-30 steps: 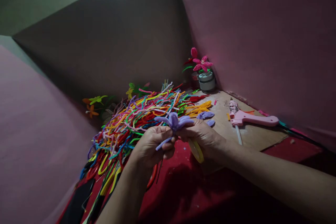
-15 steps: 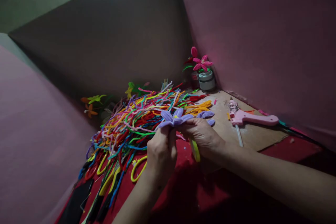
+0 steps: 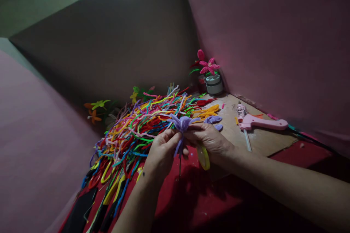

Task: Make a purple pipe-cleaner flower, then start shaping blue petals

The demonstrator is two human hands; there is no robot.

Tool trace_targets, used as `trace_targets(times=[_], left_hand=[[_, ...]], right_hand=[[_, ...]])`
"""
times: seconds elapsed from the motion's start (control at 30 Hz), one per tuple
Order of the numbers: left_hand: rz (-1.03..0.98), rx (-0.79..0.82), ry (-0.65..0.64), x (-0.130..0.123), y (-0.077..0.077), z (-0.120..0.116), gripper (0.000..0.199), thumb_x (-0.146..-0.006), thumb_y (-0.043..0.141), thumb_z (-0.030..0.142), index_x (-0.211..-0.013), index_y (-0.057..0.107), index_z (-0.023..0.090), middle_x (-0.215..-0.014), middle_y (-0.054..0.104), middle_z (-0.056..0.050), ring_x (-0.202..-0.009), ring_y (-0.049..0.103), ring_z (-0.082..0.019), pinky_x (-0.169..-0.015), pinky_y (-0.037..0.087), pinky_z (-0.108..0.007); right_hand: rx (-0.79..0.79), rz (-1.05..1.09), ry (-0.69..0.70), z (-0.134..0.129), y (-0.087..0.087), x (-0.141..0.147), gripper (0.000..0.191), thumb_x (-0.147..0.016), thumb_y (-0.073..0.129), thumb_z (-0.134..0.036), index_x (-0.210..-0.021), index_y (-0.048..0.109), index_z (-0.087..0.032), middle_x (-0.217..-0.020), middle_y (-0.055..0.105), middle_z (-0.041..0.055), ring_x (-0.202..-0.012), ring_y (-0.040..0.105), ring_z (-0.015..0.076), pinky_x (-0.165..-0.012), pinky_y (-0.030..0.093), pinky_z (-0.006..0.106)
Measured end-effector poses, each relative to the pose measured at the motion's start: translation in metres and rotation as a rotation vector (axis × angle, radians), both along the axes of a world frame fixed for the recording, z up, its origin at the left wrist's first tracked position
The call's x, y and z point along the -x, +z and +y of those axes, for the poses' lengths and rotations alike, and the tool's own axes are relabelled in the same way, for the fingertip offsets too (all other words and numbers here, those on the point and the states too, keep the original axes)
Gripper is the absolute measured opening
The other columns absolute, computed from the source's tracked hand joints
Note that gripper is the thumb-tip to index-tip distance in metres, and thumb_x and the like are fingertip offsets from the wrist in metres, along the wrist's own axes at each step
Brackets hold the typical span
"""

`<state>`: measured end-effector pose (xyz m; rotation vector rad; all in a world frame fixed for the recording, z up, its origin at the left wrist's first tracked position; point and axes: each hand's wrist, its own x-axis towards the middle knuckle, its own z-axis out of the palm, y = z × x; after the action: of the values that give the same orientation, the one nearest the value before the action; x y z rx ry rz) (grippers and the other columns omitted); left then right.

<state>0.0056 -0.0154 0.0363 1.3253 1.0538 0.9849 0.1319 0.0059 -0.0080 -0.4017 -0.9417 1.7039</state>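
A purple pipe-cleaner flower [image 3: 182,123] is held between both hands, its petals up and its fuzzy stem ends pointing down. A thin dark wire hangs below it. My left hand [image 3: 160,154] pinches the base of the flower between thumb and fingers. From the other side, my right hand [image 3: 214,141] is closed at the same base. Under the right palm a yellow roll [image 3: 203,157], like a roll of tape, sticks out; the fingers hide part of it. Loose purple petals [image 3: 213,119] lie just beyond the right hand.
A heap of colourful pipe cleaners [image 3: 153,116] spreads behind the left hand. On a board [image 3: 262,142] at right rests a pink glue gun [image 3: 262,122]. Pliers [image 3: 113,193] and a black phone-like slab [image 3: 79,211] lie at front left. A potted pink flower [image 3: 209,66] stands at the back.
The flower has tipped so its underside and stem ends show below the petals. My left hand has turned and its thumb now shows; the right hand has hardly moved.
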Motion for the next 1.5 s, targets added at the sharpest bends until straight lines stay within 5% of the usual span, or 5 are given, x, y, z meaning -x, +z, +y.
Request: trace_targets(times=[0.2,0.33,0.67,1.0,1.5], left_hand=[[0.498,-0.526,0.342,-0.009,-0.011,-0.011,0.013,-0.08,0.05,0.029,-0.08,0.055,0.017,-0.07,0.06,-0.002,-0.064,0.058,-0.014,-0.063,0.044,-0.025],[0.785,-0.794,0.329,-0.007,-0.016,-0.012,0.01,-0.079,0.051,0.025,-0.087,0.054,0.019,-0.078,0.059,-0.002,-0.069,0.056,-0.013,-0.066,0.041,-0.023],[0.676,-0.608,0.344,0.002,-0.017,-0.007,0.011,-0.084,0.044,0.029,-0.079,0.047,0.02,-0.063,0.046,0.003,-0.053,0.041,-0.009,-0.052,0.034,-0.019],[0.482,-0.477,0.342,-0.006,-0.016,-0.009,0.014,-0.083,0.045,0.031,-0.077,0.046,0.019,-0.06,0.042,0.005,-0.05,0.037,-0.007,-0.048,0.031,-0.019],[-0.291,0.065,-0.118,0.001,-0.016,0.003,0.018,-0.078,0.056,0.028,-0.07,0.048,0.013,-0.052,0.047,0.005,-0.034,0.032,-0.001,-0.04,0.031,-0.018]], right_hand=[[0.073,0.041,-0.079,0.001,0.0,0.004,0.016,-0.056,0.073,-0.024,-0.064,0.064,-0.013,-0.05,0.042,-0.0061,-0.046,0.028,0.0041,-0.046,0.021,0.022],[0.103,0.071,-0.051,0.0,0.006,0.003,0.021,-0.053,0.074,-0.026,-0.068,0.066,-0.013,-0.053,0.049,-0.0047,-0.047,0.033,0.0048,-0.047,0.027,0.022],[-0.205,-0.298,-0.179,-0.003,0.014,-0.008,0.016,-0.066,0.066,-0.03,-0.067,0.07,-0.014,-0.056,0.055,-0.0022,-0.057,0.045,0.0101,-0.06,0.036,0.026],[-0.207,-0.231,-0.247,-0.01,0.018,-0.007,0.021,-0.069,0.065,-0.032,-0.08,0.072,-0.016,-0.072,0.065,0.0023,-0.071,0.056,0.0146,-0.073,0.042,0.032],[0.022,0.073,0.034,-0.004,0.008,-0.006,0.016,-0.06,0.072,-0.026,-0.059,0.063,-0.013,-0.05,0.051,-0.0036,-0.044,0.038,0.0051,-0.046,0.031,0.022]])
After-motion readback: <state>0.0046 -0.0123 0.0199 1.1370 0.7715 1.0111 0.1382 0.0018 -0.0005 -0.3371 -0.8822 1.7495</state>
